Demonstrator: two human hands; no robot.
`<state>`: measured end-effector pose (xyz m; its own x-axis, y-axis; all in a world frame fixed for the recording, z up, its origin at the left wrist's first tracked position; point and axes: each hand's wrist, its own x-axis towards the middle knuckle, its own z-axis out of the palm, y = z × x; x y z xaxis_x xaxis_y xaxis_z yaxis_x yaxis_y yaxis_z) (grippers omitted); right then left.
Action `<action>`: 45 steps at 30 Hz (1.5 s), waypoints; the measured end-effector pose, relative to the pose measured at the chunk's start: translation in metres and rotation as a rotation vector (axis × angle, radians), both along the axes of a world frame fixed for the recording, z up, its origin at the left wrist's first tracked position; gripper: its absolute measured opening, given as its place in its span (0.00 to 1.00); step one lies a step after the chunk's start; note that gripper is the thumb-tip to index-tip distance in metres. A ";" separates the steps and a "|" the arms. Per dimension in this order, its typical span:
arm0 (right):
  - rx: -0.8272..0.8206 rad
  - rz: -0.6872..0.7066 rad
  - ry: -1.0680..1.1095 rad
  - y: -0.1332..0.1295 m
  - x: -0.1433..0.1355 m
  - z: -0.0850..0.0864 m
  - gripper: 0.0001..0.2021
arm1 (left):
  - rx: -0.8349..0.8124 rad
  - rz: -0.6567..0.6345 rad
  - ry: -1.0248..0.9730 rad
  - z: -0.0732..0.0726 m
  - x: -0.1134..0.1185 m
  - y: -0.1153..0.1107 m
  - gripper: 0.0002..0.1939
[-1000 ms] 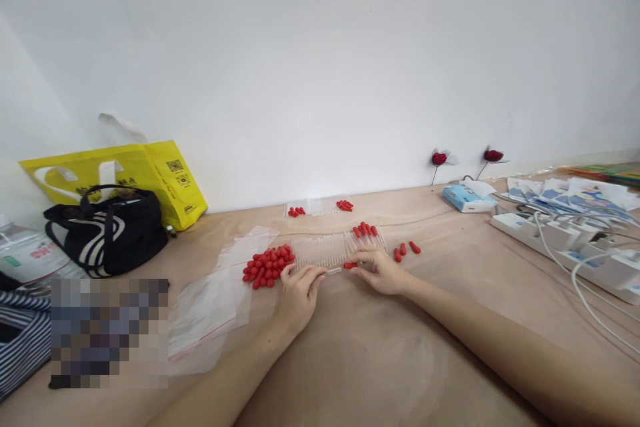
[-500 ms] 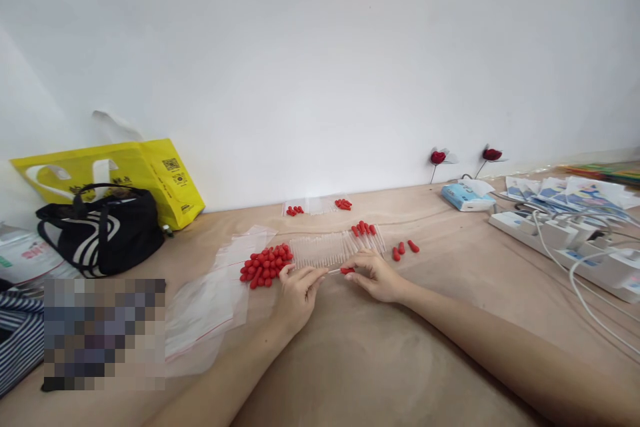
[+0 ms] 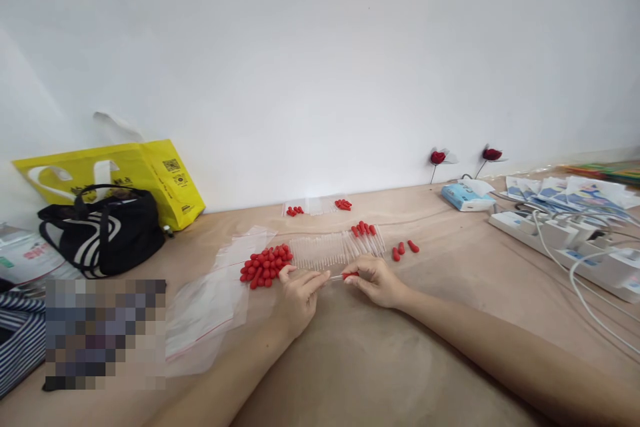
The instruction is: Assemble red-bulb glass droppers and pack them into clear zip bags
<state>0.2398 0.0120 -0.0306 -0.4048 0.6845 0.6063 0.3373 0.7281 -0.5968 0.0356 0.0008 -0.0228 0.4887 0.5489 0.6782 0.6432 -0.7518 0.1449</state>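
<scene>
Pinched in my left hand (image 3: pixel 301 295) is a thin glass dropper tube (image 3: pixel 336 277), lying level. My right hand (image 3: pixel 374 282) grips a red rubber bulb (image 3: pixel 351 275) at the tube's right end; the fingers partly hide where the two meet. Behind my hands lies a row of clear glass tubes (image 3: pixel 316 251). Several of those at the right end carry red bulbs (image 3: pixel 363 229). A heap of loose red bulbs (image 3: pixel 267 265) sits just left of the row. Three more bulbs (image 3: pixel 401 248) lie on the table to the right.
Clear zip bags (image 3: pixel 210 307) lie at left. By the wall rests a bag with red-bulbed droppers (image 3: pixel 343 204). A black bag (image 3: pixel 105 230) and yellow bag (image 3: pixel 165 173) stand far left. A tissue pack (image 3: pixel 467 196) and a power strip with cables (image 3: pixel 565 253) are at right.
My right hand has shifted slightly down and to the right with the bulb. More of the glass tube shows between my hands. The left hand has barely moved.
</scene>
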 end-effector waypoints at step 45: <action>-0.459 0.061 0.310 0.005 -0.016 -0.004 0.16 | -0.026 0.039 -0.072 0.004 0.009 -0.006 0.08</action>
